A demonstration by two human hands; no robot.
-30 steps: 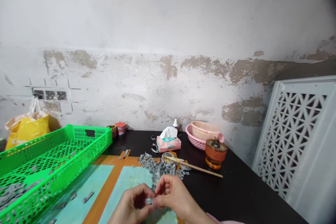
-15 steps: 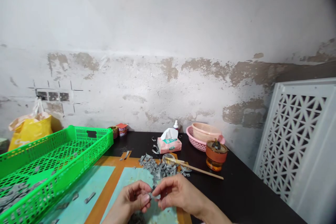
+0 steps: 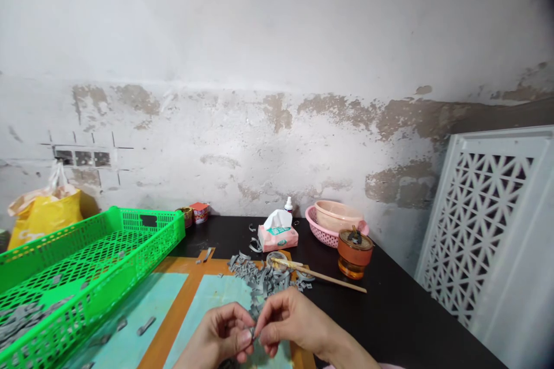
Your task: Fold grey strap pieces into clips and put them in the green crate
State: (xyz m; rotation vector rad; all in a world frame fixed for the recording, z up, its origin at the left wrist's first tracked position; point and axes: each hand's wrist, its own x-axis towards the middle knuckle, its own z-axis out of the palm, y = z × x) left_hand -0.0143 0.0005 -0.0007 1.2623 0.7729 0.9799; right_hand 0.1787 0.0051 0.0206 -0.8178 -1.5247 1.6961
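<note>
My left hand (image 3: 225, 331) is closed in a pinch on a small grey strip (image 3: 252, 332), mostly hidden by the fingertips. My right hand (image 3: 288, 323) meets it from the other side, thumb and fingers pinched together at the strip's right end. Just beyond the hands lies a heap of grey strips (image 3: 264, 278) at the far edge of the pale blue mat (image 3: 216, 297). Left of my hands, a single grey strip (image 3: 146, 326) rests on the mat.
A green plastic crate (image 3: 130, 265) with grey strips inside stands at left. Behind the heap are a wooden stick (image 3: 333, 280), a roll of tape (image 3: 278, 259) and a tissue box (image 3: 279, 239). An amber jar (image 3: 355, 256) and pink basins (image 3: 340, 216) stand right on the black table.
The fingertips of both hands have drawn closer together around the grey strip, and less of it shows. The whole view has shifted slightly.
</note>
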